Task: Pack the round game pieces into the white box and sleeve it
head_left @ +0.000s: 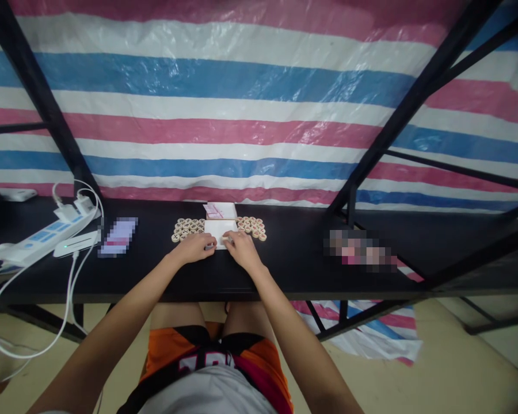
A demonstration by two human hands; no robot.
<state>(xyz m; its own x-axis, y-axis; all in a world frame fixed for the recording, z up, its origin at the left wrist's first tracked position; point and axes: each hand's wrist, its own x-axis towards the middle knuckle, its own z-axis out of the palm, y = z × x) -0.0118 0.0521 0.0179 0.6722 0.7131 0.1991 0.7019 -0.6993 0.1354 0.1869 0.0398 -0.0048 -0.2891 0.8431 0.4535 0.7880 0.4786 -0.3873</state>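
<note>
A white open box (221, 227) lies flat on the black table in front of me. My left hand (195, 247) rests over its front left part, fingers curled inward. From the other side my right hand (240, 246) reaches over the box, with fingers bent and fingertips close to those of the left. Whatever the fingertips hold, if anything, is too small to make out. Round wooden Chinese chess pieces with dark marks (189, 226) sit in rows left of the box. More such pieces with reddish marks (252, 225) are grouped on the right.
Behind the box lies another white box part (227, 210) with a pink-and-white paper (213, 211). At left are a power strip (47, 236) with looping white cables, a white device (75, 244) and a blurred phone (118, 237). Blurred items (362, 251) lie right. Black frame bars (349, 201) flank the table.
</note>
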